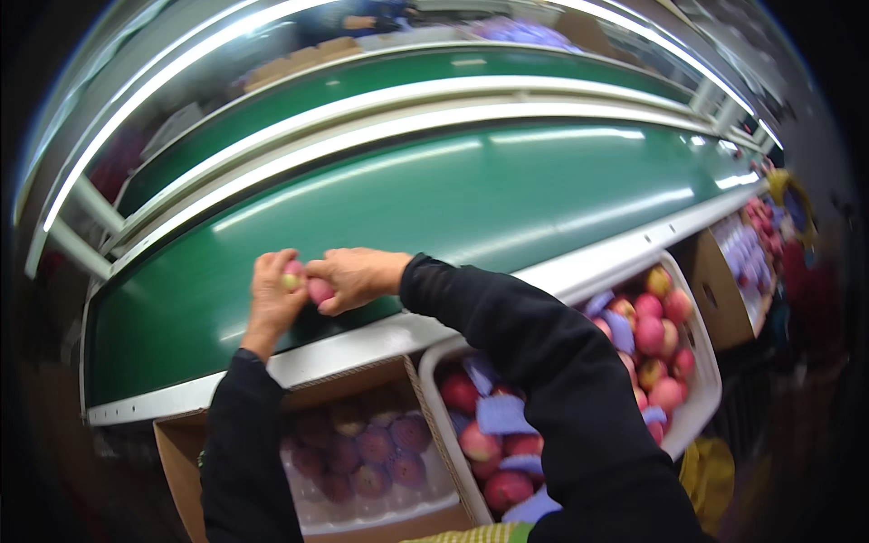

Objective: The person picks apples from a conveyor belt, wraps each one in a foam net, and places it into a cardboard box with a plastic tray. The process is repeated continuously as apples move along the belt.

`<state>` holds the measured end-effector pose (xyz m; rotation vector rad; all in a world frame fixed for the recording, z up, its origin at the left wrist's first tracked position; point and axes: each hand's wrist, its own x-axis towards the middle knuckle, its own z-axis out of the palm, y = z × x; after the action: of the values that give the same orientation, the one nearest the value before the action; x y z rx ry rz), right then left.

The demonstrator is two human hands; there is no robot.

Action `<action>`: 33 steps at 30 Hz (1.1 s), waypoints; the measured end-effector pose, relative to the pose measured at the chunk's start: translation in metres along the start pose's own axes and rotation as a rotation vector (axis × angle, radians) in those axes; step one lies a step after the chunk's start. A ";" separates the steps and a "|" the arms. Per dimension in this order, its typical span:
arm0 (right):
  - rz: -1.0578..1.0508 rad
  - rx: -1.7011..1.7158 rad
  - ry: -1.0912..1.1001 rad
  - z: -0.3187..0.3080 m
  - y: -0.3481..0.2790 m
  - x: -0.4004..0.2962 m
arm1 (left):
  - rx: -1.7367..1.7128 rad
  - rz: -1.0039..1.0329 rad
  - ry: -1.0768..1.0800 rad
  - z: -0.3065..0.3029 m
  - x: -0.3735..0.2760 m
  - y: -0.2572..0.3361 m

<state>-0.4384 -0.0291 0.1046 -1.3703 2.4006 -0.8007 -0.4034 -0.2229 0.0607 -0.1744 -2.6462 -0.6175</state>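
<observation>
Above the near side of a green conveyor belt [434,190], my two hands are close together. My left hand [270,298] grips a pink and yellow-green apple [292,275]. A second, redder apple [321,290] is in my right hand [356,275], partly covered by the fingers. Below my left arm stands a cardboard box [180,468] with a white moulded tray [380,514] inside. Several apples in purple foam nets [373,444] sit in the tray's cups. My left sleeve hides part of the box.
A white plastic crate [709,380] of loose apples [650,336] and purple foam nets [506,415] lies under my right arm. Farther right is another cardboard box [713,285] with netted apples [743,254]. A white metal rim [380,343] edges the belt. Beyond a second belt [421,71], a person's arm [360,22] shows.
</observation>
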 end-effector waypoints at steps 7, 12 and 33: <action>0.299 0.328 0.316 -0.072 -0.026 -0.199 | -0.955 -0.089 -0.317 -0.065 -0.045 0.157; 0.650 0.316 0.311 -0.035 -0.036 -0.350 | -0.709 0.451 -0.722 -0.040 -0.100 0.237; 0.698 0.026 0.794 0.023 -0.080 -0.490 | -0.746 0.527 -0.760 -0.008 -0.159 0.362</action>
<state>-0.1162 0.3492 0.1109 -0.0881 3.0862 -1.2888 -0.1793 0.0930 0.1435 -1.5169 -2.6470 -1.5278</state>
